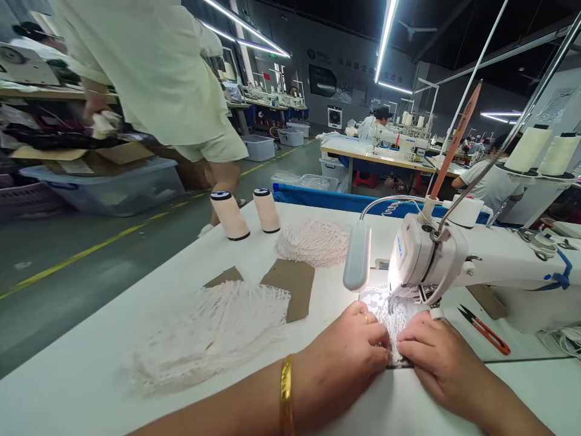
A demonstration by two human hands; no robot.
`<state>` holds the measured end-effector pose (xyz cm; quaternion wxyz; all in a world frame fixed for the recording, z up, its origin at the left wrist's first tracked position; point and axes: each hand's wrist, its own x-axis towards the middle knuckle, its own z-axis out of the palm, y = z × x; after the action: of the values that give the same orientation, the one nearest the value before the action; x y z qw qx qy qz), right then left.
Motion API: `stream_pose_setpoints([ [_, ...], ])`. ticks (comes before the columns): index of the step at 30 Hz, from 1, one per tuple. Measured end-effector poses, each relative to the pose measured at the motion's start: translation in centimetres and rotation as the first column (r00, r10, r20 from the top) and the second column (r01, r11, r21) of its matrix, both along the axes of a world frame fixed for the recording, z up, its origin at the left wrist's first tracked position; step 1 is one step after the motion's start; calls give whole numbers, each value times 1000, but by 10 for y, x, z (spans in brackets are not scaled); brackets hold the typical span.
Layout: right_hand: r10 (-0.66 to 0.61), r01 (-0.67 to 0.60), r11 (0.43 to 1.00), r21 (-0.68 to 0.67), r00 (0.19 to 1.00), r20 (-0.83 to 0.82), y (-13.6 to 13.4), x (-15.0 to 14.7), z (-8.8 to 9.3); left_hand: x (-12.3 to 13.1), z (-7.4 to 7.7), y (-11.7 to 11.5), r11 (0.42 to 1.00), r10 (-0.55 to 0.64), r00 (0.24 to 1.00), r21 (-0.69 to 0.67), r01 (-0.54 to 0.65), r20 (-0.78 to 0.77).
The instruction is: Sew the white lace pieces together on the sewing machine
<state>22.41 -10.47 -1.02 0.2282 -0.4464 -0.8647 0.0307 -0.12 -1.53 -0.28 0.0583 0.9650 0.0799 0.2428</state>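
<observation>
White lace fabric [389, 312] lies under the needle area of a white sewing machine [417, 254], lit brightly by its lamp. My left hand [351, 345] has its fingers curled and pressed on the left edge of the lace. On the other side, my right hand [436, 354] pinches the lace with bent fingers, close to the presser foot. The fingertips of both hands are partly hidden. A gap of lace shows between the two hands. To the left, a loose spread of white lace [213, 333] rests on the table, with a second lace pile [315, 242] behind it.
Brown card pieces [297, 290] lie by the lace. Two thread cones [229, 215] stand at the table's far edge. Orange-handled thread snips [485, 330] lie right of my right hand. A grey lamp [357, 257] hangs beside the machine head. A person [158, 79] stands in the aisle at left.
</observation>
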Motion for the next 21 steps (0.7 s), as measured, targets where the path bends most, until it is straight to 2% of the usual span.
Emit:
stream_pose_setpoints([
  [9,-66,66,993,102,998,6,6,-1,-5,3,-3,8,998,61,998,-23,-61,-11],
  [21,-219,216,974,66,975,40,17,3,-18,9,-5,29,990,127,992,-50,-128,-20],
])
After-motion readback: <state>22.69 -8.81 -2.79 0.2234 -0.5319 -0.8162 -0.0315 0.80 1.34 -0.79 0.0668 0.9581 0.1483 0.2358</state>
